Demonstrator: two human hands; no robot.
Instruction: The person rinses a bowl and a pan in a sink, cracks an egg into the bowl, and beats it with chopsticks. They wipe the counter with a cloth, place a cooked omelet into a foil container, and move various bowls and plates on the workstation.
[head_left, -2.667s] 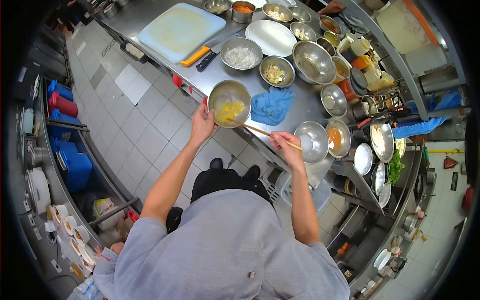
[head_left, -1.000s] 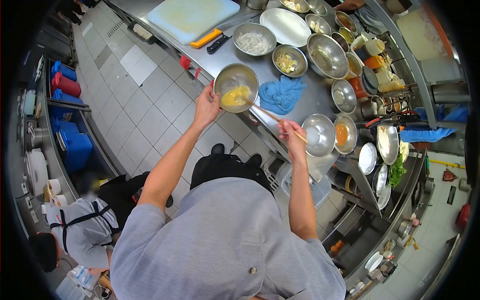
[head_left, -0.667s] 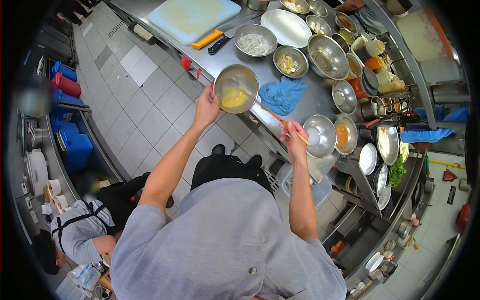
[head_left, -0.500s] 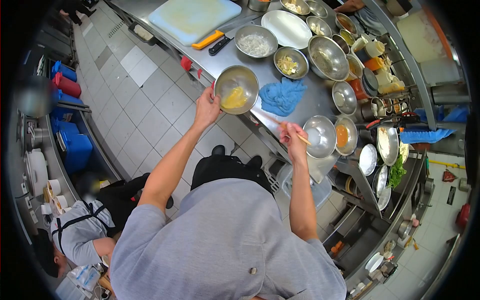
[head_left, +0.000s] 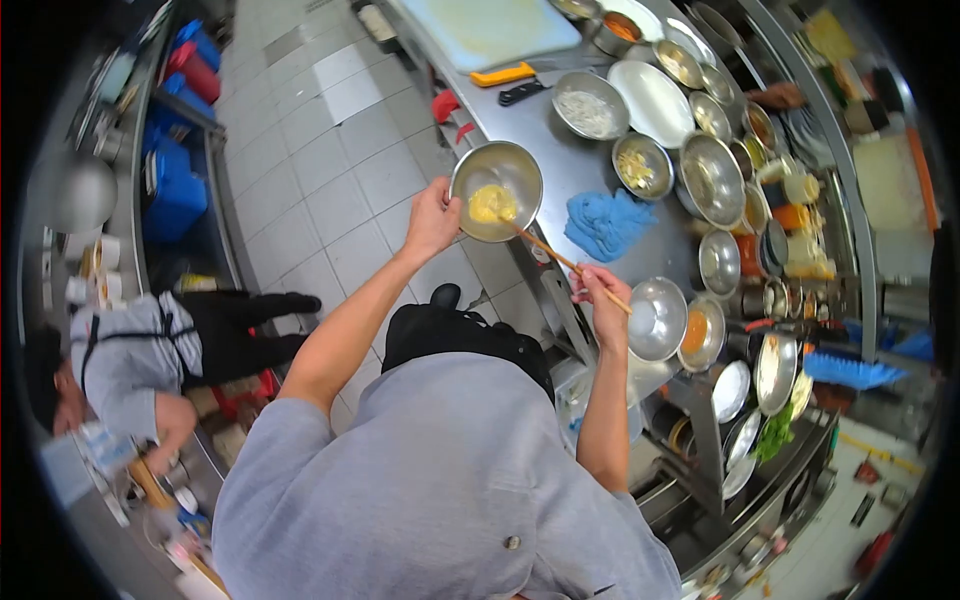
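Since half a second ago chopsticks [head_left: 560, 258] back in egg; right hand [head_left: 603, 298] pinches them, left hand [head_left: 432, 215] grips steel bowl [head_left: 497, 177] rim, held at counter [head_left: 580, 175] edge beside blue cloth [head_left: 608, 222].

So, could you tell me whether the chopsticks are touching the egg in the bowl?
Touching. In the head view the chopsticks run from the right hand into the yellow egg inside the bowl.
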